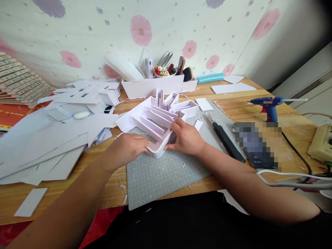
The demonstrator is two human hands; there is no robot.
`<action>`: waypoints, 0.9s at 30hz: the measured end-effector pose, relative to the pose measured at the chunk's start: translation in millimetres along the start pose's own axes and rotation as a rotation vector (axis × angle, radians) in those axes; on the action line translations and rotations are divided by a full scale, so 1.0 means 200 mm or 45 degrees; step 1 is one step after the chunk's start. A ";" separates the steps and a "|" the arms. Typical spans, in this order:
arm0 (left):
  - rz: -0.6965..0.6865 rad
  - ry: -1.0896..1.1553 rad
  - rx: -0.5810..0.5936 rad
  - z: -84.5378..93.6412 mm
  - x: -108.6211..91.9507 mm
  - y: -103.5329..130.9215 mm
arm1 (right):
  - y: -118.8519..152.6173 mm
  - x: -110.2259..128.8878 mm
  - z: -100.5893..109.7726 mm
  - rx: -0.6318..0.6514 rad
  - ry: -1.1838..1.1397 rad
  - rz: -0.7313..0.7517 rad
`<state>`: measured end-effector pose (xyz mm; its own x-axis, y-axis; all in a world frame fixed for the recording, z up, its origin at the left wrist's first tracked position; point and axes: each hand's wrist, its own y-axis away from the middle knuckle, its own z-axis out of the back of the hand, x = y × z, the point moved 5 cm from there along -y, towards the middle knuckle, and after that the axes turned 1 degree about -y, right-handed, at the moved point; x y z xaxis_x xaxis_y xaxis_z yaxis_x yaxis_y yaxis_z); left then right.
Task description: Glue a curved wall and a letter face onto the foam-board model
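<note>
A white foam-board frame [156, 149] with a rounded near corner and several upright strips across its inside lies on the grey cutting mat [166, 180]. My left hand [127, 148] pinches the frame's wall just left of the rounded corner. On the other side, my right hand [185, 136] grips the right wall, thumb low on the outside and fingers over the top edge. Some of the wall is hidden behind the fingers. Against the frame's far end stand small folded white pieces [185, 108]. Right of my right hand lies a black-handled tool [228, 141].
A pile of white board sheets [52, 145] covers the left side. At the back stands a white box [153, 87] with tools and glue sticks. On the right are a blue glue gun [269, 105], a blurred phone [256, 145] and a power strip [320, 143]. Scraps are scattered around.
</note>
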<state>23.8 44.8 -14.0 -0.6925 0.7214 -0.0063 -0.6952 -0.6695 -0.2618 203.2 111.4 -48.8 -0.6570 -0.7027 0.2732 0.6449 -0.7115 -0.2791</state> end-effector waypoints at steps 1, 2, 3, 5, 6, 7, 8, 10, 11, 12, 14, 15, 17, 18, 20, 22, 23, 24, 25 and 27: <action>-0.007 -0.028 0.014 0.00 0.00 0.00 | 0.00 0.00 0.00 0.001 -0.001 0.000; -0.020 -0.063 0.024 0.00 0.00 0.00 | 0.00 0.00 0.00 0.001 0.000 0.000; -0.038 -0.103 0.033 0.01 0.00 -0.01 | 0.00 0.00 0.00 0.002 0.000 0.001; -0.091 -0.184 0.046 0.02 -0.01 -0.02 | 0.00 0.00 -0.01 0.004 0.000 0.009; -0.122 -0.217 0.048 0.03 -0.01 -0.03 | 0.00 0.00 -0.01 0.004 -0.001 0.016; -0.153 -0.239 0.047 0.03 -0.02 -0.04 | 0.00 0.00 -0.01 0.003 -0.001 0.024; -0.181 -0.251 0.047 0.04 -0.03 -0.05 | 0.00 0.00 -0.01 -0.001 -0.001 0.033; -0.228 -0.251 0.051 0.05 -0.04 -0.06 | -0.01 0.00 -0.01 -0.011 -0.001 0.050; -0.240 -0.245 0.062 0.05 -0.04 -0.07 | -0.01 0.00 -0.01 -0.015 -0.001 0.054; -0.247 -0.241 0.075 0.05 -0.03 -0.07 | -0.01 0.00 -0.01 -0.017 0.000 0.057; -0.252 -0.237 0.113 0.03 -0.03 -0.06 | -0.01 -0.01 -0.01 -0.014 -0.001 0.056; -0.253 -0.236 0.127 0.03 -0.02 -0.06 | -0.01 -0.01 -0.01 -0.011 -0.002 0.056; -0.253 -0.234 0.141 0.02 -0.02 -0.05 | -0.01 0.00 -0.01 -0.005 -0.006 0.056; -0.253 -0.234 0.153 0.02 -0.02 -0.05 | -0.01 0.00 -0.01 -0.004 -0.009 0.057; -0.252 -0.228 0.220 0.02 -0.02 -0.06 | -0.01 0.00 0.00 -0.005 -0.015 0.056; -0.246 -0.203 0.329 0.01 -0.02 -0.07 | -0.01 0.01 0.00 0.001 -0.018 0.057; -0.238 -0.179 0.383 0.01 -0.02 -0.08 | -0.01 0.01 0.00 0.010 -0.021 0.058; -0.226 -0.149 0.425 0.01 -0.02 -0.09 | -0.01 0.01 0.00 0.021 -0.026 0.060; -0.214 -0.114 0.456 0.01 -0.02 -0.10 | -0.02 0.00 0.00 0.034 -0.038 0.067; -0.206 -0.052 0.490 0.01 -0.02 -0.11 | -0.02 -0.01 0.01 0.052 -0.102 0.107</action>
<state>41.2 55.8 -6.1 -0.5704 0.8201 0.0459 -0.8114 -0.5712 0.1235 203.0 115.4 -46.2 -0.5677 -0.7568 0.3239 0.7129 -0.6487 -0.2664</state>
